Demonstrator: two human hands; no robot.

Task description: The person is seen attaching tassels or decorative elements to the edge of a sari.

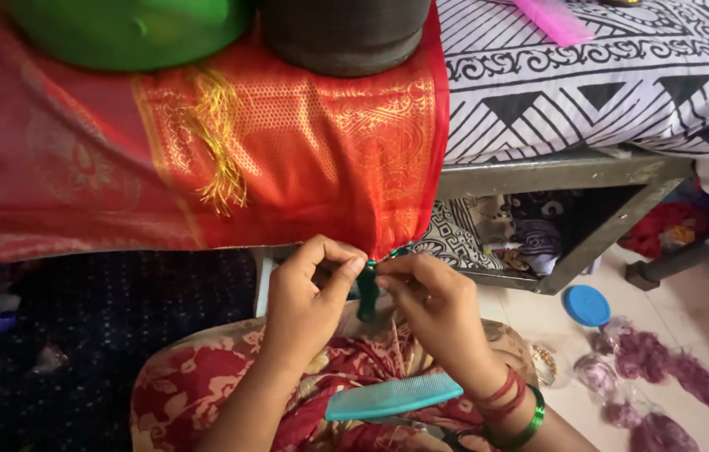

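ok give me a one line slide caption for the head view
Left hand and right hand pinch a green tassel at the edge of a red and gold cloth, teal comb on the lap.

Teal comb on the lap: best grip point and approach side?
Grip the comb by its plain spine along the lower long edge, coming from above on the near side. It lies flat across the lap, teeth pointing away, its right end close to the right hand's wrist.

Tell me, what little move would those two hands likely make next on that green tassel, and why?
Probably a small tightening pull: the left hand and right hand both pinch the green tassel right at the hanging edge of the red cloth, so the knot looks unfinished. The teal comb lies unused on the lap.
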